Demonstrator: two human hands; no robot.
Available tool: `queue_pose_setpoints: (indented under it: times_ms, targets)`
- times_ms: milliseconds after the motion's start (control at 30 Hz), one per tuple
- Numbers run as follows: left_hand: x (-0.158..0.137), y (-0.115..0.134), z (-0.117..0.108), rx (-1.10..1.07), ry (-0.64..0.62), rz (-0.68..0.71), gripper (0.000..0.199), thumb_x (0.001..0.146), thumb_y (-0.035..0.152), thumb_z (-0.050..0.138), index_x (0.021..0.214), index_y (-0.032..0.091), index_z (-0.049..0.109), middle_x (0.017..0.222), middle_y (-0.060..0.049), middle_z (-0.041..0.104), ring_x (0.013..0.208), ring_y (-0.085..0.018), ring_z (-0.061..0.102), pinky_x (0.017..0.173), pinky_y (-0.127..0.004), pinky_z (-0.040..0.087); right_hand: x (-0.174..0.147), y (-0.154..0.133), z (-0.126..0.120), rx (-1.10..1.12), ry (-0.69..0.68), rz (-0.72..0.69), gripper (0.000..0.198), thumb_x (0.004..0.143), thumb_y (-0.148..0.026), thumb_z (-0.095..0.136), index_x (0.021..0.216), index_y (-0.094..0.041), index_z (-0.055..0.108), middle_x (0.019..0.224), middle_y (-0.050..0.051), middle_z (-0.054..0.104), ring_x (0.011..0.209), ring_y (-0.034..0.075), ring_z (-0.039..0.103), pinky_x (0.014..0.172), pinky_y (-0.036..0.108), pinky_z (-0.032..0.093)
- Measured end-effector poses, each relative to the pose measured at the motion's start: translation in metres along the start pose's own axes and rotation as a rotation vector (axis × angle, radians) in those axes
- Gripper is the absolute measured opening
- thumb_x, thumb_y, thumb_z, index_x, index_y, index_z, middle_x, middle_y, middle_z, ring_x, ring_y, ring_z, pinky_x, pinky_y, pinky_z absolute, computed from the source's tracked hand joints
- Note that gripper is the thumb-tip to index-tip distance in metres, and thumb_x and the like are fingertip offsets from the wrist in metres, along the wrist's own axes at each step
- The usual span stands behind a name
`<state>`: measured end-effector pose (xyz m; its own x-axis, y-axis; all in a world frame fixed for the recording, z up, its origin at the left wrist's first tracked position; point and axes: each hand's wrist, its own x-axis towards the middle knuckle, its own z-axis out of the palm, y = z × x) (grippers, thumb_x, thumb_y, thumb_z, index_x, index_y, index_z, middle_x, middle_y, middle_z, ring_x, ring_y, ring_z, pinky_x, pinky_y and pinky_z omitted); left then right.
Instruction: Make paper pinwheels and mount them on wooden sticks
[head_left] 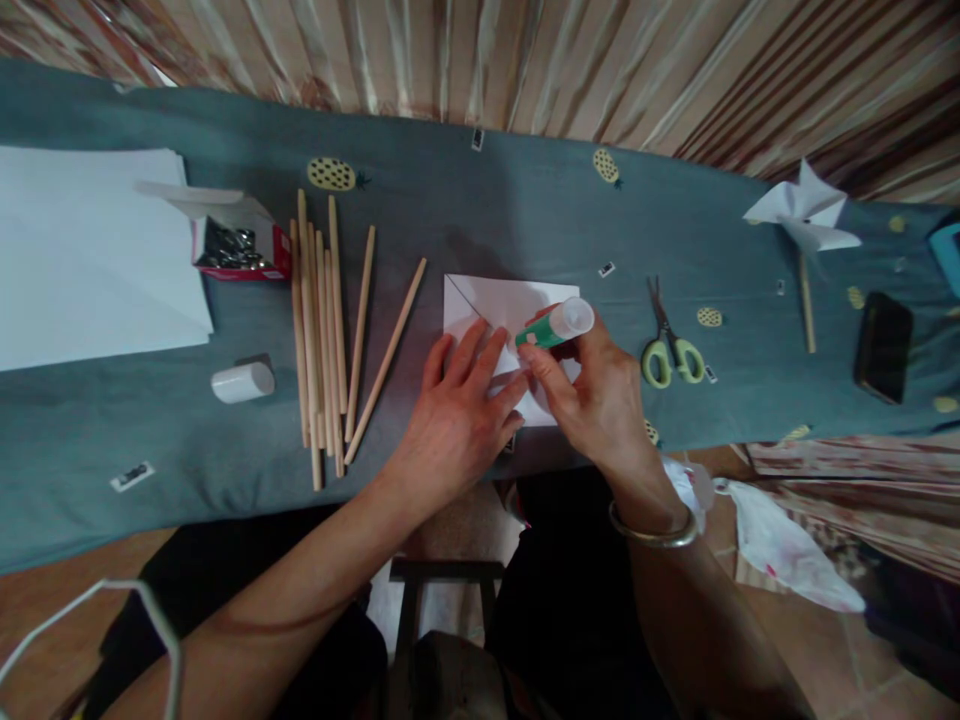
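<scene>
A square of white paper [517, 292] lies on the cloth in front of me, with a dark diagonal line running in from its upper left corner. My left hand [459, 405] rests on the paper, palm down with fingers spread. In my right hand [592, 390] is a green and white glue stick [551, 325], tilted with its base toward me. Its lower end is at the middle of the paper, hidden by my fingers. A white cylindrical cap [242, 382] lies at the left. Green-handled scissors [667, 345] sit just right of my right hand, blades pointing away.
Several wooden sticks [322, 340] lie left of the paper. Beyond them are an open red box [240, 250] of small metal pieces and white sheets [90, 260]. A paper pinwheel [806, 215] and a dark phone [885, 345] lie at the right. A curtain [450, 60] borders the far edge.
</scene>
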<state>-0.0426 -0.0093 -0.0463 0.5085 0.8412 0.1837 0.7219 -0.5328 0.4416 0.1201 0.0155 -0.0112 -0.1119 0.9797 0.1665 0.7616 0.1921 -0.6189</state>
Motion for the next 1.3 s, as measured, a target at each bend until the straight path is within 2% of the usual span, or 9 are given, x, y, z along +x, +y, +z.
queue_pose_setpoints:
  times_ms: [200,400,767,1167,1300]
  targets:
    - [0.0004,0.0005,-0.0012,-0.030,-0.009,-0.010,0.041,0.091,0.034,0.057,0.130,0.024,0.055,0.154,-0.014,0.038,0.145,-0.035,0.027,0.116,-0.060,0.023,0.0000,0.0008,0.0012,0.016,0.017,-0.001,0.023,0.091,-0.044,0.057,0.104,-0.025,0.056,0.087,0.004,0.070,0.077,0.023,0.069,0.071,0.037,0.054]
    - [0.0008,0.0001,-0.0016,-0.002,-0.017,0.009,0.042,0.091,0.035,0.058,0.130,0.022,0.057,0.152,-0.019,0.039,0.144,-0.038,0.029,0.115,-0.059,0.024,0.0002,-0.0005,0.0017,0.022,-0.006,0.007,0.022,0.092,-0.041,0.056,0.107,-0.025,0.055,0.092,0.005,0.070,0.077,0.022,0.068,0.071,0.036,0.052]
    - [0.0010,0.0009,-0.0012,-0.043,-0.017,-0.020,0.041,0.091,0.033,0.055,0.131,0.024,0.056,0.153,-0.013,0.040,0.145,-0.036,0.028,0.116,-0.059,0.022,0.0015,-0.0023,0.0013,0.044,-0.023,0.004,0.029,0.090,-0.051,0.056,0.104,-0.026,0.057,0.088,0.003,0.070,0.071,0.021,0.067,0.065,0.035,0.051]
    - [0.0008,-0.0001,-0.0007,0.015,-0.026,0.013,0.044,0.091,0.035,0.058,0.132,0.020,0.054,0.152,-0.019,0.038,0.144,-0.039,0.027,0.114,-0.059,0.024,-0.0035,-0.0026,-0.0023,0.008,-0.051,-0.001,0.029,0.090,-0.050,0.056,0.107,-0.026,0.057,0.087,0.004,0.071,0.072,0.022,0.068,0.066,0.035,0.051]
    - [0.0004,0.0002,-0.0009,0.000,-0.024,-0.008,0.042,0.091,0.035,0.057,0.131,0.023,0.054,0.153,-0.014,0.039,0.145,-0.036,0.027,0.115,-0.059,0.023,-0.0043,-0.0017,-0.0039,0.013,-0.053,-0.004,0.026,0.091,-0.048,0.055,0.107,-0.027,0.057,0.087,0.004,0.071,0.074,0.023,0.068,0.068,0.036,0.052]
